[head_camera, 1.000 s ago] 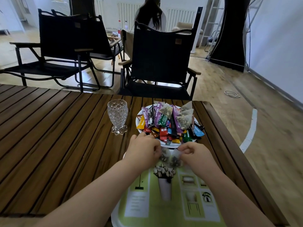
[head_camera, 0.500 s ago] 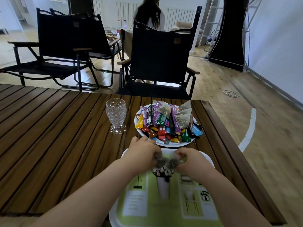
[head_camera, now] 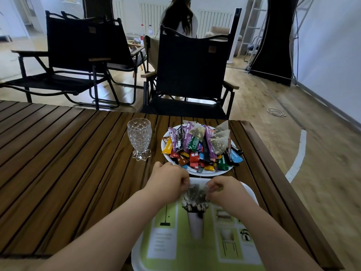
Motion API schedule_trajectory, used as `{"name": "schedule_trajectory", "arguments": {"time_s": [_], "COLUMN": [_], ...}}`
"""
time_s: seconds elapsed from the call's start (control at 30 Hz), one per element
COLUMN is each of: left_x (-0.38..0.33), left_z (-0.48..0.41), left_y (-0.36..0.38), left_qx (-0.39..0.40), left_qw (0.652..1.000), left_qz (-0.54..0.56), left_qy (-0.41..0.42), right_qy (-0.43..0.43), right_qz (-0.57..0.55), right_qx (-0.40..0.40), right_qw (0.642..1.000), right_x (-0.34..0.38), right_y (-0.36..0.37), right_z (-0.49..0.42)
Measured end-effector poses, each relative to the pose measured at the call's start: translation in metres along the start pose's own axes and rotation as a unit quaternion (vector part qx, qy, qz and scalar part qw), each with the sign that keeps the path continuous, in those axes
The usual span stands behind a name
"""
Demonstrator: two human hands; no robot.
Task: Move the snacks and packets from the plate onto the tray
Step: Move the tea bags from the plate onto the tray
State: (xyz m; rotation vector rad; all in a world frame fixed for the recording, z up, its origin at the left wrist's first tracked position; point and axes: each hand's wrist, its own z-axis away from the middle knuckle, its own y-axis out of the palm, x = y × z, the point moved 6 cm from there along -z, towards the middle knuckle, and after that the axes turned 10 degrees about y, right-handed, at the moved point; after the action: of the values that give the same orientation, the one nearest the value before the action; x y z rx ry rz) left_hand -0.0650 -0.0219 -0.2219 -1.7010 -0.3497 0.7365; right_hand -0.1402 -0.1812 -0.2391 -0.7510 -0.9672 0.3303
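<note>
A white plate (head_camera: pixel 213 172) on the wooden table holds a heap of colourful snack packets (head_camera: pixel 192 148) and clear pyramid sachets (head_camera: pixel 218 142). Just in front of it lies a green printed tray (head_camera: pixel 197 243) with a white rim. My left hand (head_camera: pixel 168 181) and my right hand (head_camera: pixel 224 189) meet over the tray's far end. Together they pinch a clear sachet (head_camera: pixel 196 192) of dark bits, one hand on each side. The sachet hangs low over the tray; whether it touches the tray I cannot tell.
A clear embossed glass (head_camera: pixel 139 140) stands left of the plate. The table's right edge (head_camera: pixel 283 184) runs close past plate and tray. Black folding chairs (head_camera: pixel 192 75) stand behind the table, and a person sits beyond them at the back.
Both hands have drawn the clear sachet back from the plate's edge and lowered it over the far end of the tray.
</note>
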Motion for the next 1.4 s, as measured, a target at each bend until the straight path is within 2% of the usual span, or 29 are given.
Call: {"name": "schedule_trajectory", "arguments": {"time_s": [0.27,0.33,0.43,0.53,0.63,0.73,0.87,1.03,1.1,1.2,1.3,1.4], "left_x": [0.007,0.012,0.022,0.021,0.018,0.014,0.008,0.013,0.012,0.011,0.005,0.0], "left_z": [0.0,0.002,0.004,0.002,-0.006,-0.023,-0.061,-0.102,-0.106,-0.097,-0.079,-0.053], "left_y": [-0.005,-0.012,-0.027,-0.045,-0.05,-0.047,-0.046,-0.042,-0.045,-0.057,-0.067,-0.073], "left_qx": [-0.029,-0.071,-0.162,-0.228,-0.214,-0.187,-0.17,-0.119,-0.15,-0.241,-0.254,-0.262], "left_qw": [0.998,0.99,0.96,0.943,0.944,0.941,0.94,0.955,0.956,0.93,0.921,0.905], "left_qz": [0.049,0.106,0.21,0.227,0.228,0.252,0.268,0.233,0.213,0.251,0.281,0.321], "left_qy": [-0.029,-0.056,-0.091,-0.084,-0.102,-0.126,-0.125,-0.137,-0.137,-0.118,-0.091,-0.094], "right_qy": [0.011,0.001,-0.035,-0.082,-0.11,-0.071,-0.028,-0.069,-0.096,-0.121,-0.141,-0.129], "right_qz": [-0.011,-0.052,-0.117,-0.17,-0.168,-0.153,-0.131,-0.16,-0.175,-0.23,-0.251,-0.249], "right_qx": [-0.004,-0.046,-0.145,-0.206,-0.226,-0.229,-0.187,-0.177,-0.201,-0.235,-0.25,-0.216], "right_qw": [1.0,0.998,0.982,0.96,0.953,0.959,0.973,0.969,0.959,0.937,0.924,0.935], "right_x": [-0.003,-0.002,0.002,0.012,0.028,0.036,0.036,0.028,0.023,0.017,0.011,0.001], "right_y": [-0.004,-0.016,-0.037,-0.047,-0.046,-0.043,-0.037,-0.04,-0.046,-0.063,-0.073,-0.072], "right_z": [-0.001,-0.001,0.003,0.007,0.007,0.003,-0.01,-0.019,-0.016,-0.009,-0.002,0.001]}}
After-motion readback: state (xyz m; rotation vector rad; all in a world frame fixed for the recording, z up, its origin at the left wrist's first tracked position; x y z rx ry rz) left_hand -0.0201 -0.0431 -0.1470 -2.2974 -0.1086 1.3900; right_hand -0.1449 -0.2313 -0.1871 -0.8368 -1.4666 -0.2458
